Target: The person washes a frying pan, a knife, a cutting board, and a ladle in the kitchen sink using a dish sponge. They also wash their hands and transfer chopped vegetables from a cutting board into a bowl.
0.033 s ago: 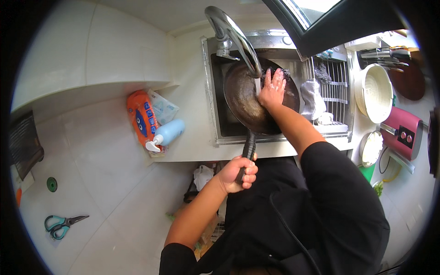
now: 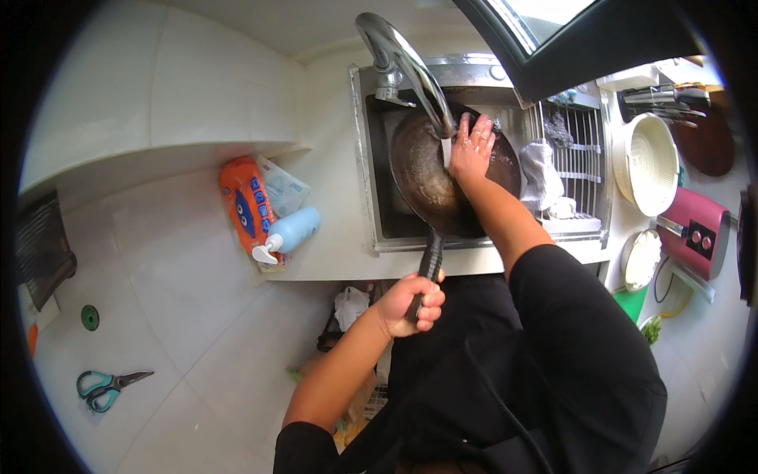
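A dark, round wok [image 2: 418,174] sits tilted in the sink [image 2: 383,217]. My left hand [image 2: 412,304] is closed around its black handle [image 2: 431,257], which juts over the counter's front edge. Inside the wok, my wet right hand [image 2: 471,150] lies with fingers stretched and slightly apart. Something dark and foamy shows by its fingertips, but I cannot make out what it is. From the chrome faucet [image 2: 407,67], water [image 2: 447,150] runs into the wok just left of my right hand.
Left of the sink lie an orange packet [image 2: 245,201] and a pale blue pump bottle [image 2: 294,229]. A grey cloth [image 2: 539,174] rests by the wire rack [image 2: 580,158]. Further right are a cream basket [image 2: 649,162] and a pink appliance [image 2: 699,229]. An open window frame [image 2: 545,63] overhangs the back.
My right hand has shifted very slightly within the wok. The whole view has moved a little; my left hand keeps its hold on the handle.
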`<act>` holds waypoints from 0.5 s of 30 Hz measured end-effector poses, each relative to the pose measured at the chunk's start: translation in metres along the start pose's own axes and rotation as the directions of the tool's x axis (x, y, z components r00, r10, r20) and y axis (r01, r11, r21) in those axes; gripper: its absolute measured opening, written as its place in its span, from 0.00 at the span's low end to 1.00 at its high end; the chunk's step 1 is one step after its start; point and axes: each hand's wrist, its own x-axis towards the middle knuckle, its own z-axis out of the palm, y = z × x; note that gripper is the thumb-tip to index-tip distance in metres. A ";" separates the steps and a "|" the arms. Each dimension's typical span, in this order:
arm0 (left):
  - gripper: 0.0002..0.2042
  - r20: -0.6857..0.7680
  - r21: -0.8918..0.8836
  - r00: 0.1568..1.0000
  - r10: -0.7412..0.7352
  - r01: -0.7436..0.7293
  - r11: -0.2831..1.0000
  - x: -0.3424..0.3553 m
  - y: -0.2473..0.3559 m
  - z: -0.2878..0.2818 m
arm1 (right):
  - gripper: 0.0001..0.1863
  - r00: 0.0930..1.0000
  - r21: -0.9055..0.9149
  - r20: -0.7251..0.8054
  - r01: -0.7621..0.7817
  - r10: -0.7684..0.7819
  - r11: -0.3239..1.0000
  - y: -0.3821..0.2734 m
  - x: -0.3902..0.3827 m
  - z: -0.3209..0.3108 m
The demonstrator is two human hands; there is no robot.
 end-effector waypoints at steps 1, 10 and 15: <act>0.09 0.022 0.015 0.999 -0.023 0.022 1.000 -0.004 -0.002 0.002 | 0.46 0.994 -0.066 -0.082 -0.083 0.077 0.994 -0.010 0.006 0.010; 0.06 -0.105 0.117 0.992 -0.065 0.077 0.990 0.024 0.013 0.019 | 0.36 0.896 0.740 0.405 -0.205 -0.180 0.641 -0.063 -0.035 0.052; 0.06 -0.088 0.046 0.991 0.105 -0.102 0.994 0.007 0.008 0.017 | 0.43 0.117 0.863 0.506 -0.073 -0.855 0.500 0.037 -0.073 -0.092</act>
